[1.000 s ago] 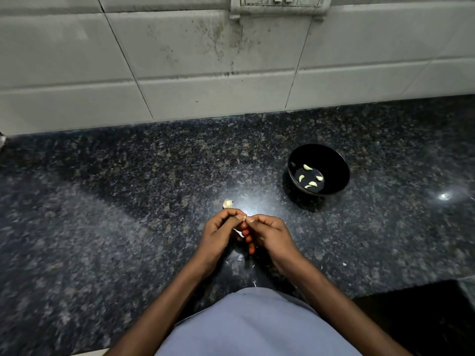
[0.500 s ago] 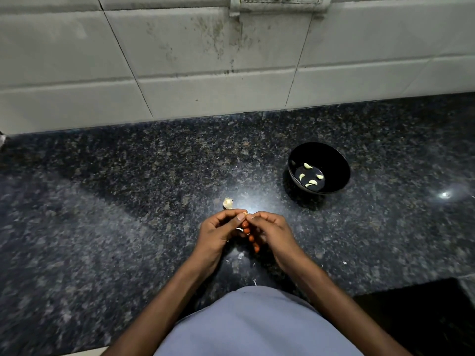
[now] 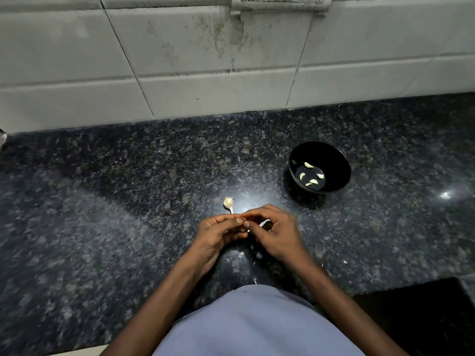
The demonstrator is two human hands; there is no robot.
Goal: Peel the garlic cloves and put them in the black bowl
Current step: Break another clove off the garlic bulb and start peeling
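My left hand (image 3: 218,233) and my right hand (image 3: 275,233) meet fingertip to fingertip low over the dark granite counter (image 3: 115,201). Between them they pinch a small garlic clove, mostly hidden by the fingers. A white strip of garlic skin (image 3: 264,223) sticks out by my right fingers. A pale piece of garlic with a stem (image 3: 228,202) lies on the counter just beyond my left hand. The black bowl (image 3: 331,155) stands to the upper right of my hands and holds several peeled cloves (image 3: 312,176).
Small flakes of garlic skin (image 3: 241,255) lie scattered on the counter under and right of my wrists. A white tiled wall (image 3: 205,60) rises behind the counter, with a switch plate (image 3: 282,0) at its top. My grey-blue shirt (image 3: 257,322) fills the bottom middle.
My right hand has turned and shifted slightly right, and a white strip of skin now shows by its fingers. The red nails seen before are hidden.
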